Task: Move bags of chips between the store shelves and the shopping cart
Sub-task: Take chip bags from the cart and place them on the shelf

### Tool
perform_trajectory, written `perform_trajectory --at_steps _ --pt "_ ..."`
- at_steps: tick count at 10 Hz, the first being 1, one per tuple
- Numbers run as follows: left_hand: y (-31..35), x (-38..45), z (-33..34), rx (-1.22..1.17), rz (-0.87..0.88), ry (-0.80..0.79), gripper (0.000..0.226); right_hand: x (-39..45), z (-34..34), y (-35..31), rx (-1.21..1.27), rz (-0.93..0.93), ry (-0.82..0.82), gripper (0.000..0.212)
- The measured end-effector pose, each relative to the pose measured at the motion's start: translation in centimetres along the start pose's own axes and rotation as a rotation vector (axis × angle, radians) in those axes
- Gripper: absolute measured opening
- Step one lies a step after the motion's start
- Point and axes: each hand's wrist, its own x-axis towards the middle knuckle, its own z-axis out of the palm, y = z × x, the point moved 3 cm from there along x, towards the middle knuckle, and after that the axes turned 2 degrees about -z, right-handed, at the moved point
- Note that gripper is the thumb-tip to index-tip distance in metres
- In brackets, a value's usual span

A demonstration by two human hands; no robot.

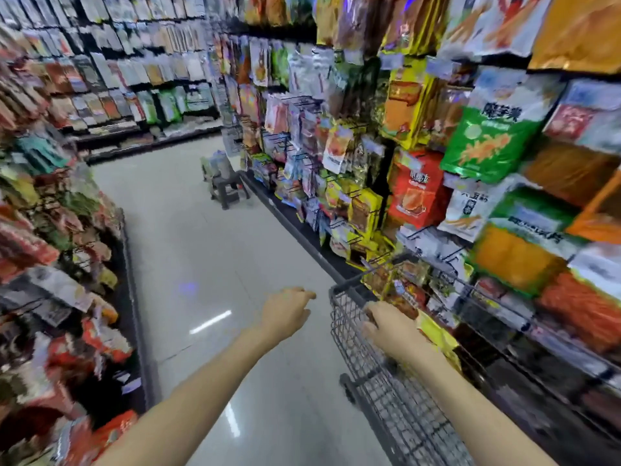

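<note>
A grey wire shopping cart [339,317] stands at the lower right, close against the right-hand shelves. Several snack bags lie in it, among them a red one [411,292] and a yellow chip bag [437,334]. My right hand [393,327] reaches into the cart, and its fingers and thumb curl down round the yellow bag's near edge. My left hand [289,311] hangs over the floor to the left of the cart's front corner, fingers loosely curled, holding nothing. Chip bags fill the right shelves, such as a green bag [487,142] and a red bag [416,193].
Packed snack shelves [50,250] line the left side of the aisle too. The tiled floor [208,250] runs ahead between them. A small dark stool [228,190] with items on it stands farther down by the right shelves. The picture is blurred.
</note>
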Motion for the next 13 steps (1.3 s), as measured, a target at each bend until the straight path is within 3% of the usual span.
perform_trajectory --at_steps 3,7,9,12,13 --pt "10.0 13.0 6.8 0.038 0.364 -0.166 0.04 -0.9 2.3 14.0 0.08 0.397 -0.033 0.033" --pt "18.6 24.9 14.4 0.079 0.513 -0.449 0.044 4.7 6.2 28.1 0.271 0.65 -0.077 0.032" --pt "18.9 27.9 20.2 0.102 0.446 -0.589 0.044 5.2 10.7 30.8 0.349 0.631 -0.085 0.045" --pt "18.2 30.8 32.1 0.172 0.388 -0.697 0.048 5.3 21.9 33.1 0.643 0.774 -0.14 0.039" --pt "16.4 33.3 45.6 0.07 0.35 -0.748 0.063 6.1 25.9 34.6 0.775 0.821 -0.106 0.041"
